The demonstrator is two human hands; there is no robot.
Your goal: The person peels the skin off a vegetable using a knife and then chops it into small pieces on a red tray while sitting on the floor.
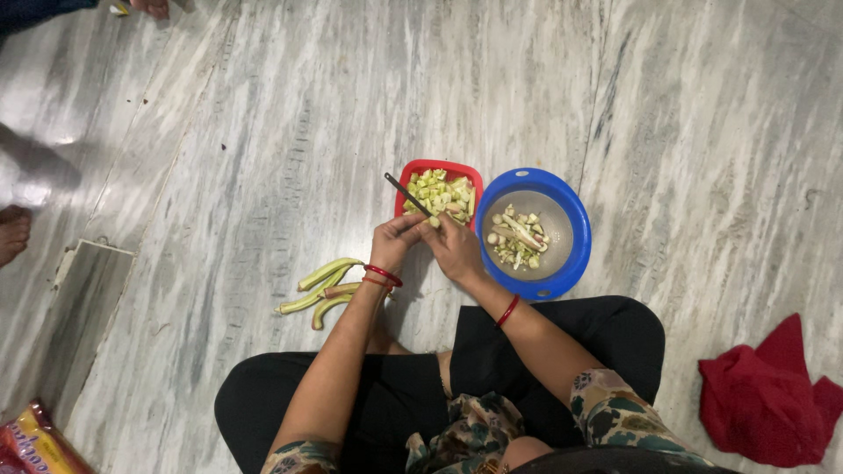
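My left hand point(394, 239) grips a knife point(406, 193) whose dark blade points up and to the left over a red square tray point(413, 173) filled with several cut green vegetable pieces. My right hand point(454, 247) pinches a small green vegetable piece point(434, 222) against the blade. Both hands meet just below the tray's near edge. Several whole green ridged gourds point(323, 290) lie on the floor by my left wrist.
A blue round bowl point(562, 268) with peelings and trimmed ends sits right of the tray. A red cloth point(773, 395) lies at right. A snack packet point(35, 443) is bottom left. Another person's foot point(12, 233) shows at the left edge.
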